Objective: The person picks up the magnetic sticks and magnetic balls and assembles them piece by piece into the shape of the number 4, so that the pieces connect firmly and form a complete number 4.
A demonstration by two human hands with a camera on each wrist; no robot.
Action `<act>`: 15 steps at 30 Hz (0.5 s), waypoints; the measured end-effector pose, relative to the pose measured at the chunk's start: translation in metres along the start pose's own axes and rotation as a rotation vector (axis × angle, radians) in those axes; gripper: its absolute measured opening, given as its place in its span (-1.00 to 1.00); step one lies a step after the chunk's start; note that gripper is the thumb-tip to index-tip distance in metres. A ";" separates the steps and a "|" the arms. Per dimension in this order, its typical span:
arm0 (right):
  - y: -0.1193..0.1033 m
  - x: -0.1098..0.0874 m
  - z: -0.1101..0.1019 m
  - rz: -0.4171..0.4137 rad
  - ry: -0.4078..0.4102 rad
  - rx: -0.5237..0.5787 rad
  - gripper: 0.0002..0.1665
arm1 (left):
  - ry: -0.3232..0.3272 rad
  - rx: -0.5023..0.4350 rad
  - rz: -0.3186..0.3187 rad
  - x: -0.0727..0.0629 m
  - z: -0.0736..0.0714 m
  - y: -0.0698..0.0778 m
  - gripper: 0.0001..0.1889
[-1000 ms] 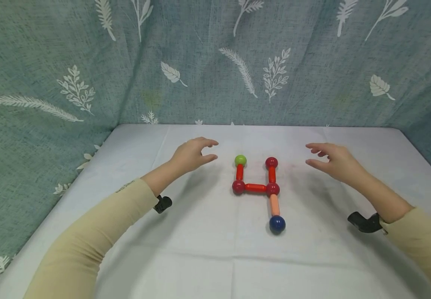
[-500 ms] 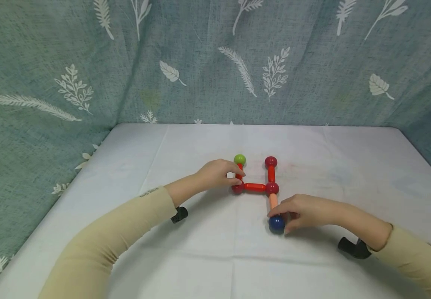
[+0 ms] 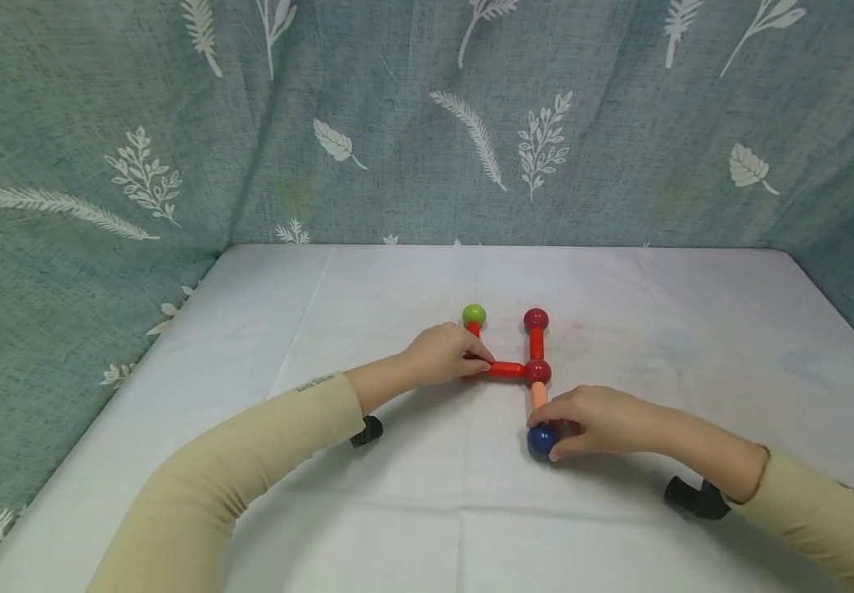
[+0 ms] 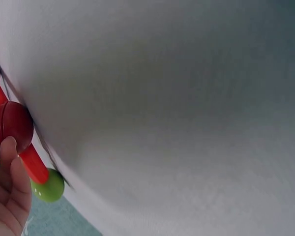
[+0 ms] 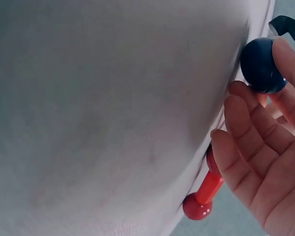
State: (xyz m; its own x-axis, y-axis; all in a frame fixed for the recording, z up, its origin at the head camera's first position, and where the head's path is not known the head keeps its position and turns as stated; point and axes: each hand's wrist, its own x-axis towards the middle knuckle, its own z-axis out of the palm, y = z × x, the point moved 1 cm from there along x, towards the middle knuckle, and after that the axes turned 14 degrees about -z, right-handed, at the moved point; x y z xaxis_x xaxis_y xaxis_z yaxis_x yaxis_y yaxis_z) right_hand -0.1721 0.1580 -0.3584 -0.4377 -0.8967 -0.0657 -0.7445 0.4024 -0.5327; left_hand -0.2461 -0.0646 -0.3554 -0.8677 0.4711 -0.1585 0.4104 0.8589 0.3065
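Balls and rods joined into a branched figure lie on the white cloth. My left hand (image 3: 440,356) pinches the left corner red ball (image 4: 14,123), which its fingers mostly hide in the head view. From that corner a short red rod leads to a green ball (image 3: 474,315), and a red rod (image 3: 506,370) runs across to another red ball (image 3: 538,371). Above this one stands a red rod (image 3: 537,343) with a red ball (image 3: 536,319); below it a peach rod (image 3: 539,395) meets a blue ball (image 3: 541,443). My right hand (image 3: 608,420) holds the blue ball between thumb and fingers.
A white cloth (image 3: 397,527) with fold lines covers the table. Behind and at the left hangs a blue-green leaf-print curtain (image 3: 397,165). Black wrist cameras sit under both sleeves, the right one (image 3: 697,498) close above the cloth.
Both hands have come in from either side, the left to the corner red ball, the right down to the blue ball. The blue ball has shifted slightly left in the last half second.
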 end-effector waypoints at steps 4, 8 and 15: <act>0.000 0.001 0.001 0.003 0.013 -0.009 -0.51 | 0.010 -0.038 -0.025 0.001 0.000 0.001 -0.83; 0.000 0.002 0.002 0.015 0.012 -0.009 -0.51 | 0.004 -0.048 -0.049 0.001 0.000 0.002 -0.84; 0.002 -0.005 -0.013 0.110 0.025 0.025 -0.40 | 0.065 -0.071 -0.053 -0.001 -0.007 0.000 -0.75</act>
State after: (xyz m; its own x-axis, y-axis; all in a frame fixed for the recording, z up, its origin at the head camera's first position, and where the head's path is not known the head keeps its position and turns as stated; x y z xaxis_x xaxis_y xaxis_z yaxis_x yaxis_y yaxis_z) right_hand -0.1780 0.1657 -0.3479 -0.5287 -0.8423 -0.1045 -0.6786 0.4935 -0.5440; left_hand -0.2477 -0.0667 -0.3485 -0.9050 0.4093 -0.1162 0.3443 0.8650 0.3650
